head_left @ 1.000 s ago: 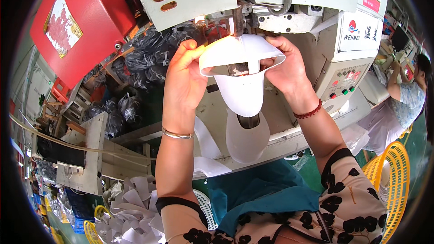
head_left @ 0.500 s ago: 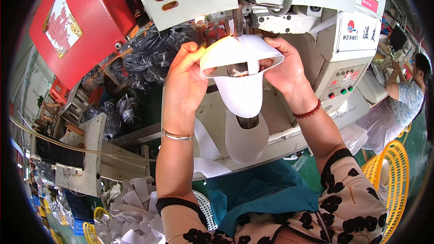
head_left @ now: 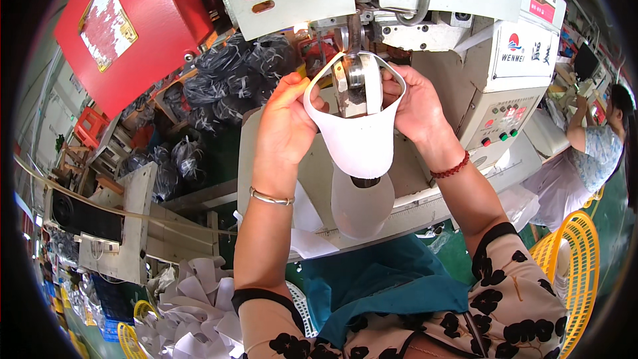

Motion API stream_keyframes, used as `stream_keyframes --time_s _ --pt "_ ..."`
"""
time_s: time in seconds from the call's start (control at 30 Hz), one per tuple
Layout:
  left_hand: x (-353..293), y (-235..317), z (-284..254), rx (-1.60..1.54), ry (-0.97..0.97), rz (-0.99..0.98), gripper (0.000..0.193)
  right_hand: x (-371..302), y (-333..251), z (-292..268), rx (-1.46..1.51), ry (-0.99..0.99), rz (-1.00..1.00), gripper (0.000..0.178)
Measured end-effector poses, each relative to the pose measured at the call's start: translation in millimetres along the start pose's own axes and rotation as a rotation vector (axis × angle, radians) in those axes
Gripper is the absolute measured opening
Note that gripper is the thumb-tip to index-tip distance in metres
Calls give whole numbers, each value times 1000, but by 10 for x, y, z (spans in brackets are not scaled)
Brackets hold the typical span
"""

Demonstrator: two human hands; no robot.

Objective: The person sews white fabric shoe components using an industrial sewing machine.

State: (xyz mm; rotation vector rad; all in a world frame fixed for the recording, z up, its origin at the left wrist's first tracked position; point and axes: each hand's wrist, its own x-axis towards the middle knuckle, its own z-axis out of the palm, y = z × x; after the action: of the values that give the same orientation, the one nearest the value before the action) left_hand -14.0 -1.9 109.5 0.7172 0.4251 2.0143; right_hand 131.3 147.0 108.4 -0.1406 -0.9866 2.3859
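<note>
"What's the red box (head_left: 157, 26) at upper left made of?"
"Painted metal, by its look, faintly glossy; its sticker (head_left: 108, 23) is rough and worn."
"And the white piece (head_left: 359, 143) at centre?"
"Smooth and matt, like cloth. The black bags (head_left: 222, 90) left of it are glossy, crinkled plastic."
"The apron (head_left: 385, 282) below?"
"Matt cloth. The bangle (head_left: 271, 199) is shiny metal; the lower-right basket (head_left: 581, 286), plastic."

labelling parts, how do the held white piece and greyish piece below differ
The white piece is brighter than the greyish piece. Left hand and right hand hold the white piece; neither touches the greyish piece. In view, the white piece partly covers the greyish piece. Both have rounded lower ends.
</note>
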Motion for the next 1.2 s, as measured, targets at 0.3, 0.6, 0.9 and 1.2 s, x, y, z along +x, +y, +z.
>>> stream_keyframes --time_s 0.3,0.6,0.9,1.2 --pt "-125 -272 -54 60 267 20 30 -1 166 -49 -115 74 51 25" --pt "-546 -451 162 153 252 108 41 -302 94 -153 -901 -174 -334 38" --pt "-867 -798 88 503 253 404 42 -303 194 -95 -730 -154 -126 35" --pt "-1052 -1068 96 807 283 633 40 -135 349 -257 -672 11 -121 30"
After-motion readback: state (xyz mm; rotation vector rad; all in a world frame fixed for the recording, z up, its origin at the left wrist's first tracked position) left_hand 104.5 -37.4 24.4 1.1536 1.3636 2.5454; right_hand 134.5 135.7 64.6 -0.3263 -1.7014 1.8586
